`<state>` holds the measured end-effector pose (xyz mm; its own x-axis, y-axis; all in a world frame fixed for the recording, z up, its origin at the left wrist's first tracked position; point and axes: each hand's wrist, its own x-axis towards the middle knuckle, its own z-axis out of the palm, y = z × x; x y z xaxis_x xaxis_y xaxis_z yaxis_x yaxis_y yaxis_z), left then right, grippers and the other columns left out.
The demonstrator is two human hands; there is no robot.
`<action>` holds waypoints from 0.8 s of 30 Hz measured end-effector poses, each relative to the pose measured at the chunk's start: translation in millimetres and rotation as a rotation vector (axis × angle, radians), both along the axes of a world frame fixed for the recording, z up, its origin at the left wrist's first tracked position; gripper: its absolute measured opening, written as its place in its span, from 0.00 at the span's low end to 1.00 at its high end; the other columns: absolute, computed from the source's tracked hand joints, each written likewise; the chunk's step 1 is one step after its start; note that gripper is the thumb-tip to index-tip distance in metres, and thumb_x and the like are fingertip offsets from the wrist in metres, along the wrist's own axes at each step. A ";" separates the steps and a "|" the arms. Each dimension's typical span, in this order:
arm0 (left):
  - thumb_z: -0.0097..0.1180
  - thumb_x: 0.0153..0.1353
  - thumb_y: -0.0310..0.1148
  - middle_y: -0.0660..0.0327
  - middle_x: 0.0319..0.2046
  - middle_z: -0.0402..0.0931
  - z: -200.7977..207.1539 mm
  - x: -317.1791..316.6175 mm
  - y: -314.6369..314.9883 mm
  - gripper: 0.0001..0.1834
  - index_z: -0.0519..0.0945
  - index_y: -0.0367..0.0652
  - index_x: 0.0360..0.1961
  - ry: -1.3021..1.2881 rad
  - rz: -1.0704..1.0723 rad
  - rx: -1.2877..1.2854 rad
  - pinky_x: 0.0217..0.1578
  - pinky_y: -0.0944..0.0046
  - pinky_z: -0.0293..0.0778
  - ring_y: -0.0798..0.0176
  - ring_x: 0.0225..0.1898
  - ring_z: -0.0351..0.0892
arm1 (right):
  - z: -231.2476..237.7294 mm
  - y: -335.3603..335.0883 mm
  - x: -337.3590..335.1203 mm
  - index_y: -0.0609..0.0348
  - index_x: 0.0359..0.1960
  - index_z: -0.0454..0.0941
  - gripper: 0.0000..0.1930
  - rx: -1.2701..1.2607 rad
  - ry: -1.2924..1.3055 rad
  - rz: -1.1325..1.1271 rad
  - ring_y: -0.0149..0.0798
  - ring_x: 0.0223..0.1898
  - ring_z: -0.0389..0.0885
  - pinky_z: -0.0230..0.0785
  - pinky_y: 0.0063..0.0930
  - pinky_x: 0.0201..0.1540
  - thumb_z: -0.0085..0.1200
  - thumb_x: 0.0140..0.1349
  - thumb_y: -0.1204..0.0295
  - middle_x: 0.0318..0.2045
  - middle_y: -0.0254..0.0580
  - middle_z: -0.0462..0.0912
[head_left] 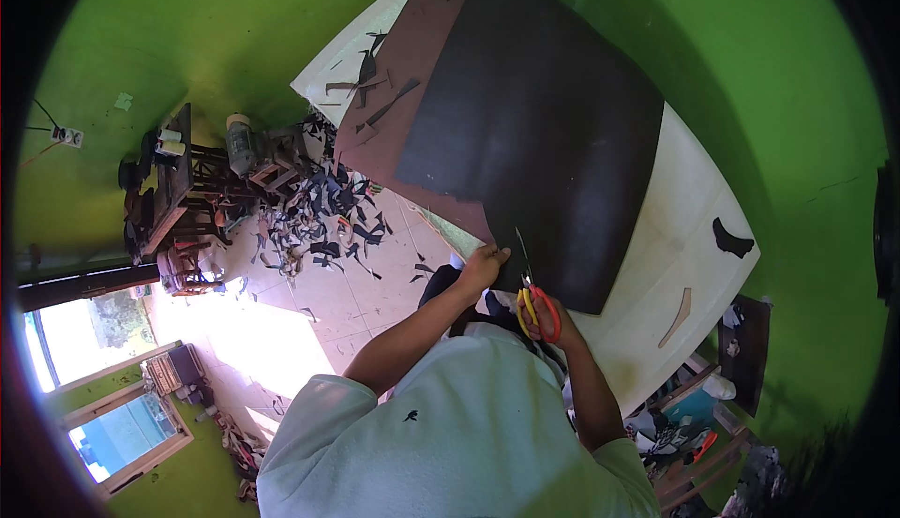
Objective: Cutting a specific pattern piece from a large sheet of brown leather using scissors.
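Observation:
A large dark brown sheet [544, 115], smooth like leather or rubber, lies across the table. My left hand [480, 270] closes on the near left edge of this dark sheet, thumb on top; its other fingers are partly hidden. In my right hand [547, 323] is a pair of scissors [528, 284] with one red and one yellow handle. The blades point away from me, slightly parted, at the near edge of the sheet just right of my left hand. Whether they are biting into it is hard to tell. Beneath the dark sheet, a reddish-brown sheet [412, 157] sticks out leftward.
The white table [670, 209] carries dark offcuts [367, 68] at the far left. On its right lie a black cut piece [731, 239] and a tan curved template [677, 317]. Scraps [328, 209] litter the floor at left, beside a wooden workbench [173, 195]. Green walls stand close behind.

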<state>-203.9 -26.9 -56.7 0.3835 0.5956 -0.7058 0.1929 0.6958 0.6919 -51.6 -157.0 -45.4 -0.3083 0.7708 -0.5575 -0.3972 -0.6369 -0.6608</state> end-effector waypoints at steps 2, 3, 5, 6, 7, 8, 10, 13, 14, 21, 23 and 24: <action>0.46 0.65 0.35 0.59 0.34 0.78 7.0 1.5 0.7 0.14 0.76 0.35 0.43 -0.029 0.023 -0.026 0.37 0.70 0.72 0.69 0.33 0.77 | -0.8 -0.8 -0.9 0.58 0.39 0.65 0.29 -0.035 -0.012 -0.016 0.23 0.13 0.58 0.52 0.17 0.15 0.38 0.62 0.40 0.18 0.30 0.62; 0.47 0.65 0.35 0.60 0.32 0.78 9.3 2.4 1.4 0.14 0.76 0.35 0.43 -0.039 0.058 -0.039 0.36 0.71 0.72 0.69 0.32 0.77 | -0.8 -1.4 -1.6 0.58 0.39 0.65 0.29 -0.035 -0.010 -0.020 0.23 0.13 0.58 0.52 0.17 0.15 0.38 0.62 0.40 0.18 0.30 0.62; 0.48 0.64 0.36 0.61 0.31 0.78 9.6 2.9 4.0 0.13 0.76 0.36 0.42 -0.049 0.091 -0.052 0.34 0.71 0.71 0.70 0.31 0.77 | -0.4 -2.2 -3.3 0.58 0.38 0.66 0.29 -0.025 -0.029 -0.034 0.23 0.13 0.58 0.52 0.17 0.14 0.38 0.62 0.40 0.17 0.29 0.62; 0.49 0.64 0.36 0.62 0.30 0.77 8.6 1.6 6.7 0.13 0.76 0.37 0.41 -0.030 0.079 -0.032 0.32 0.72 0.71 0.70 0.29 0.76 | 0.0 -2.1 -4.4 0.58 0.38 0.66 0.29 -0.025 -0.029 -0.037 0.23 0.13 0.58 0.52 0.17 0.14 0.38 0.62 0.40 0.17 0.29 0.62; 0.50 0.64 0.37 0.63 0.28 0.76 7.5 1.6 9.0 0.13 0.76 0.38 0.41 -0.012 0.067 -0.011 0.29 0.72 0.70 0.71 0.27 0.74 | 0.5 -1.4 -5.9 0.58 0.38 0.66 0.29 -0.036 -0.053 -0.033 0.23 0.12 0.59 0.53 0.17 0.14 0.37 0.62 0.40 0.17 0.29 0.63; 0.50 0.64 0.37 0.63 0.28 0.76 6.4 3.7 10.9 0.13 0.76 0.38 0.41 -0.012 0.065 -0.011 0.29 0.72 0.70 0.71 0.27 0.74 | 0.8 -0.8 -7.4 0.58 0.38 0.66 0.29 -0.046 -0.077 -0.028 0.23 0.12 0.60 0.53 0.17 0.14 0.37 0.62 0.40 0.17 0.29 0.64; 0.51 0.63 0.38 0.65 0.26 0.75 4.8 7.9 13.9 0.13 0.77 0.39 0.39 -0.010 0.162 -0.030 0.25 0.72 0.66 0.72 0.24 0.71 | 3.9 -0.4 -10.2 0.58 0.37 0.67 0.29 -0.019 -0.106 -0.036 0.24 0.12 0.61 0.54 0.17 0.15 0.36 0.63 0.40 0.17 0.29 0.65; 0.52 0.63 0.39 0.65 0.26 0.75 -7.3 6.0 17.0 0.12 0.77 0.40 0.38 0.006 0.135 0.041 0.24 0.71 0.64 0.72 0.23 0.69 | 10.5 2.9 -14.2 0.59 0.38 0.67 0.28 -0.010 -0.133 -0.034 0.24 0.12 0.63 0.56 0.17 0.15 0.34 0.65 0.42 0.17 0.30 0.66; 0.52 0.63 0.39 0.65 0.26 0.75 -7.4 6.4 17.3 0.12 0.77 0.40 0.38 0.003 0.135 0.042 0.24 0.71 0.64 0.72 0.23 0.69 | 11.1 3.6 -13.8 0.59 0.38 0.67 0.28 -0.032 -0.131 -0.031 0.25 0.13 0.64 0.57 0.17 0.15 0.33 0.66 0.43 0.17 0.31 0.67; 0.51 0.63 0.37 0.67 0.20 0.71 -4.5 5.9 16.2 0.11 0.77 0.39 0.34 0.025 0.124 0.088 0.21 0.70 0.62 0.73 0.19 0.66 | 9.2 14.7 -6.3 0.61 0.41 0.69 0.29 -0.047 -0.065 -0.037 0.27 0.14 0.68 0.61 0.21 0.16 0.33 0.66 0.43 0.19 0.35 0.73; 0.50 0.63 0.36 0.67 0.18 0.69 -4.4 7.2 16.4 0.11 0.77 0.39 0.31 0.025 0.151 0.103 0.18 0.70 0.61 0.73 0.17 0.65 | 11.1 20.3 -9.2 0.61 0.41 0.68 0.30 -0.023 -0.057 -0.040 0.28 0.14 0.69 0.61 0.22 0.17 0.31 0.66 0.43 0.19 0.37 0.73; 0.50 0.63 0.37 0.66 0.18 0.69 -3.7 7.9 16.6 0.12 0.77 0.39 0.29 0.033 0.145 0.088 0.18 0.69 0.61 0.72 0.17 0.66 | 10.3 20.9 -9.0 0.61 0.41 0.68 0.30 -0.023 -0.060 -0.037 0.28 0.14 0.69 0.61 0.22 0.17 0.31 0.66 0.43 0.19 0.37 0.73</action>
<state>-196.1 -10.3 -60.4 0.2663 0.7035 -0.6590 0.1182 0.6546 0.7466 -60.6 -136.0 -35.1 -0.2451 0.7680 -0.5916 -0.3808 -0.6375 -0.6698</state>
